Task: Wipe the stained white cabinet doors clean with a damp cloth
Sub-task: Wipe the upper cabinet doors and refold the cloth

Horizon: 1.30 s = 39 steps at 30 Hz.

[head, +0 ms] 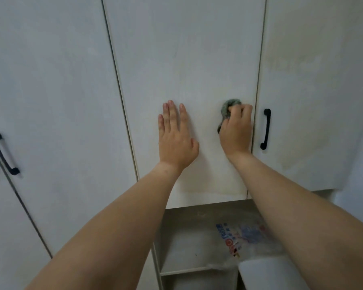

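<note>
The middle white cabinet door (184, 59) fills the centre of the view. My left hand (175, 137) presses flat on it with straight fingers, about halfway down. My right hand (236, 130) grips a bunched grey-green cloth (226, 110) against the same door, close to its right edge. Only the cloth's upper and left parts show past my fingers. The right door (314, 80) carries faint yellowish smudges in its upper part and a black handle (266, 128) just right of my right hand.
A tall white door (50, 91) on the left has a black handle (4, 153). Below the middle door is an open grey shelf recess (189, 231) holding a printed plastic bag (241, 237) and a white object (266, 273).
</note>
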### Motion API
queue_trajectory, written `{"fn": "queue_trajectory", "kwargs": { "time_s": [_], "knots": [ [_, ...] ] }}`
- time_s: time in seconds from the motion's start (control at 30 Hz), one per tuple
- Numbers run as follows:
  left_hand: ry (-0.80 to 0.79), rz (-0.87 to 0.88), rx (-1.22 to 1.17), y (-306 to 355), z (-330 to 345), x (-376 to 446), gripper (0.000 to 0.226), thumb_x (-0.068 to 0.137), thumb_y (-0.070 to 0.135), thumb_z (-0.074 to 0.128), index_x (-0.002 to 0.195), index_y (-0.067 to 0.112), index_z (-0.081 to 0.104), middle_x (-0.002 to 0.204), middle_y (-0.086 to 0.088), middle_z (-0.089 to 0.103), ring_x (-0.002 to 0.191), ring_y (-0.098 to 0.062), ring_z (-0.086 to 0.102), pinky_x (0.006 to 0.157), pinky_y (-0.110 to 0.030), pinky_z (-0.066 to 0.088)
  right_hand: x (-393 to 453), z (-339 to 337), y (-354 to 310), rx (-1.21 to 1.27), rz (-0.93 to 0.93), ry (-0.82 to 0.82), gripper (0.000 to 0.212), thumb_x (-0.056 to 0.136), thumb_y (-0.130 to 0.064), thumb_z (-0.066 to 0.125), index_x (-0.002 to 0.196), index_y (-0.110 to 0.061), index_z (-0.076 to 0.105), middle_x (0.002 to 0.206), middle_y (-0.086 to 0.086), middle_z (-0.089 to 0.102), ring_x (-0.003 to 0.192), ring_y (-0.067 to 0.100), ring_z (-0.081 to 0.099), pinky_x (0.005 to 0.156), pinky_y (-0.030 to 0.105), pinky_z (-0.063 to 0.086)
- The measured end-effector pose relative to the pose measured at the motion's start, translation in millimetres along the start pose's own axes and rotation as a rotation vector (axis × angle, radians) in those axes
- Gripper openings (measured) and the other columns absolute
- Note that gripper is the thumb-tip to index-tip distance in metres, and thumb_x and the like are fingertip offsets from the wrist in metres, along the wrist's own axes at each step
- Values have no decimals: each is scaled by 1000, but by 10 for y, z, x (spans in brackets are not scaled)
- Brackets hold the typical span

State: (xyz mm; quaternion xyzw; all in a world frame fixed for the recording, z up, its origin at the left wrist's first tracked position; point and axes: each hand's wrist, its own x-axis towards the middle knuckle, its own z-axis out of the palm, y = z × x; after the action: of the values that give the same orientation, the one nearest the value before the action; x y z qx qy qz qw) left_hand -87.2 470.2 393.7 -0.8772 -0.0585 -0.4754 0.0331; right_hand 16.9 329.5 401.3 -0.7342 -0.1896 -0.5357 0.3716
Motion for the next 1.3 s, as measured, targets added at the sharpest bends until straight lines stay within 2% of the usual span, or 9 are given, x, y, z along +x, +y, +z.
{"fn": "queue_trajectory", "kwargs": {
  "time_s": [0.2, 0.33, 0.47, 0.63, 0.77, 0.87, 0.97, 1.13, 1.3],
  "knots": [
    [7, 144, 32, 297, 142, 36, 89, 77, 23, 48, 156, -1, 14, 163, -27, 6, 152, -40, -2, 122, -57, 9, -461, -158, 308, 7, -277, -154, 20, 85, 4, 50, 100, 3, 62, 107, 21, 56, 87, 33, 59, 71, 41, 57],
    [-11, 158, 40, 556, 240, 152, 89, 76, 24, 45, 157, 2, 15, 163, -26, 6, 152, -40, -2, 122, -57, 8, 344, -517, 467, 63, -114, 82, 24, 86, 4, 50, 107, 2, 64, 113, 21, 56, 96, 34, 59, 80, 37, 53],
    [-11, 128, 50, 706, 332, 229, 88, 76, 22, 46, 157, 1, 16, 163, -27, 6, 152, -41, -2, 121, -58, 8, 911, -478, 632, -47, -200, 5, 37, 89, -3, 43, 121, 1, 62, 125, 19, 56, 106, 34, 56, 87, 39, 51],
    [4, 141, 76, 711, 414, 251, 87, 78, 21, 46, 157, 1, 14, 162, -29, 4, 151, -43, -3, 120, -61, 8, 376, -325, 826, -33, -199, -19, 25, 95, -4, 47, 109, 0, 67, 115, 17, 61, 101, 29, 56, 85, 31, 49],
    [8, 123, 73, 747, 419, 247, 87, 80, 24, 44, 157, 1, 12, 162, -29, 5, 151, -43, -2, 120, -62, 8, -455, -281, 1119, -51, -294, -97, 16, 86, 8, 53, 92, 3, 66, 102, 21, 62, 87, 35, 60, 71, 42, 57],
    [11, 119, 74, 752, 411, 242, 86, 80, 23, 44, 157, 1, 12, 162, -29, 6, 152, -43, -2, 119, -62, 9, -509, -366, 1176, -21, -297, -197, 18, 90, 3, 54, 101, 2, 68, 109, 20, 60, 94, 34, 60, 75, 43, 57],
    [23, 105, 55, 772, 402, 256, 85, 80, 21, 45, 156, -1, 13, 162, -28, 8, 152, -42, -1, 120, -61, 9, 71, -424, 851, 49, -137, -21, 32, 96, -10, 45, 118, -1, 65, 117, 19, 59, 103, 33, 59, 88, 41, 53],
    [79, 152, 28, 658, 368, 249, 85, 76, 16, 46, 154, -6, 20, 162, -24, 16, 153, -36, 7, 122, -56, 13, 783, -345, 205, 62, -53, -16, 16, 90, 1, 50, 101, 2, 61, 102, 13, 52, 82, 27, 52, 70, 32, 44],
    [76, 164, 16, 589, 357, 252, 68, 96, 25, 43, 153, -6, 23, 162, -23, 20, 153, -33, 12, 122, -52, 16, -117, -121, 9, 35, -33, -111, 13, 92, -3, 49, 99, -1, 60, 97, 15, 55, 68, 19, 45, 58, 29, 44]
  ]
}}
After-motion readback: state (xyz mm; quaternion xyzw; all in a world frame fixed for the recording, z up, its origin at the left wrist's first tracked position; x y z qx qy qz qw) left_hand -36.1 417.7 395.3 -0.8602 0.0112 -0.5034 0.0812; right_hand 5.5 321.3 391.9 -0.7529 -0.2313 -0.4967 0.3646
